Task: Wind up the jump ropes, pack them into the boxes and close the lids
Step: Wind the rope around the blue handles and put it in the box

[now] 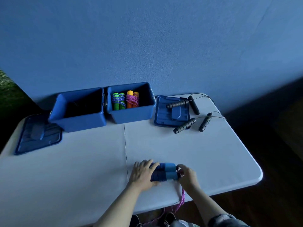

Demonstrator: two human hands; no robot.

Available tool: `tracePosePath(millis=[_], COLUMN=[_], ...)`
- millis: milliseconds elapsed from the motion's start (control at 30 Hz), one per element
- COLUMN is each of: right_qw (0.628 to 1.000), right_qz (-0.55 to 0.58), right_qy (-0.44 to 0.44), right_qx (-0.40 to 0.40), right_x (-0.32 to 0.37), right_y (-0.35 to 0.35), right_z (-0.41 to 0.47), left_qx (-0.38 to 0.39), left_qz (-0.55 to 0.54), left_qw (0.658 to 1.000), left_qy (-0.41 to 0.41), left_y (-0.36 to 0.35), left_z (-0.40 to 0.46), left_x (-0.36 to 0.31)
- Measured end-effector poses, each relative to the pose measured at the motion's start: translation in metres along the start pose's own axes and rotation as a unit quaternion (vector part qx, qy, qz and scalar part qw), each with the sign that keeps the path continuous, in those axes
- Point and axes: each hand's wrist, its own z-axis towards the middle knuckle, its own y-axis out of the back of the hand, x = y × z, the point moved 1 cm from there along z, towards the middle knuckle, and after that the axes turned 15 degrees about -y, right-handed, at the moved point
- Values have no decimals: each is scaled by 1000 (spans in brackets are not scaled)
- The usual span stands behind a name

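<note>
Two blue jump-rope handles (167,172) lie side by side near the table's front edge. My left hand (143,173) holds their left ends, fingers curled over them. My right hand (186,175) pinches the pink rope (182,199) at the handles' right ends; the rope hangs off the table edge. Two open blue boxes stand at the back: the left box (78,118) looks empty and dark inside, while the right box (131,114) holds a wound green-handled rope (118,101) and a wound orange-handled rope (132,99).
One blue lid (38,135) lies at the table's left, another lid (170,112) right of the boxes. Two black-handled ropes (194,104) (203,122) with thin cables lie unwound at the back right, partly on that lid. The white table (82,169) ends just before me.
</note>
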Motion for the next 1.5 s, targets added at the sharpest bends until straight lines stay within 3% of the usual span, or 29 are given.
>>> tracePosePath(millis=[267,400,567,900,1033,1133,1367,1500], right_qw=[999,1000,997,982,977,977,976,981], right_qz=[-39,-1,33,68,91,110,130,87], right_qy=[2,23,64,165,180,169,166,169], right_qx=[3,14,20,-56,-66,-63,-44,48], right_x=[-4,10,50,143,159,167,188,193], right_y=[-1,16,57,137,141,139,113,86], right_z=[0,5,27,41,45,47,34,15], left_qx=[59,17,-37,-142,-128,-167,-295,-384], left_qz=[25,-37,-144,-383,-398,-392,-468,-544], left_qw=[997,997,988,912,908,905,833,742], left_qy=[-32,-72,-46,-28,-33,-15,17,80], left_y=[-3,2,37,121,128,132,161,177], left_z=[-1,-4,5,21,16,18,24,26], left_x=[-6,-2,1,11,14,14,31,48])
